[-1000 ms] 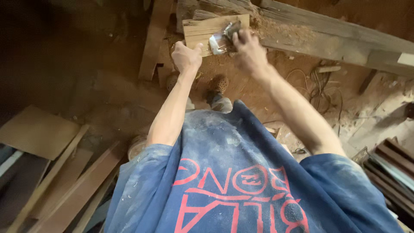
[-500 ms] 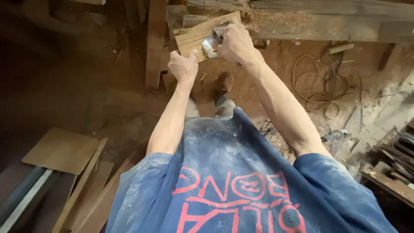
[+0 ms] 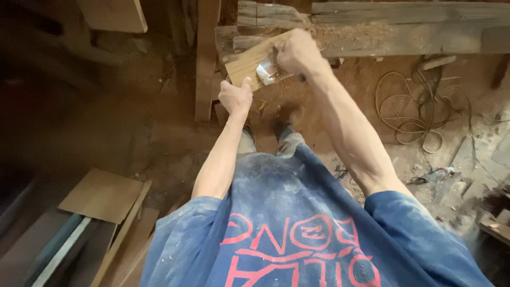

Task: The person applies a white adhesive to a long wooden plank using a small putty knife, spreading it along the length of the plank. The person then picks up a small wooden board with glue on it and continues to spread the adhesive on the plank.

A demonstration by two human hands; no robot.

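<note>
A light wooden board [image 3: 249,62] is held out in front of me, tilted, over a sawdust-covered floor. My left hand [image 3: 236,96] grips the board's near lower edge. My right hand [image 3: 297,53] is closed around a small pale tool [image 3: 265,72] pressed on the board's face; I cannot tell what kind of tool it is. My blue dusty shirt [image 3: 297,223] fills the bottom of the view, and my shoes [image 3: 281,133] show below the board.
Rough timber beams [image 3: 404,26] lie across the top. An upright plank [image 3: 206,58] stands left of the board. A coiled cable [image 3: 419,106] lies on the floor at right. Flat boards and offcuts [image 3: 101,196] are stacked at the lower left.
The view has shifted, so the board and both hands sit lower and more central. The board has tilted, and my right hand stays on the tool.
</note>
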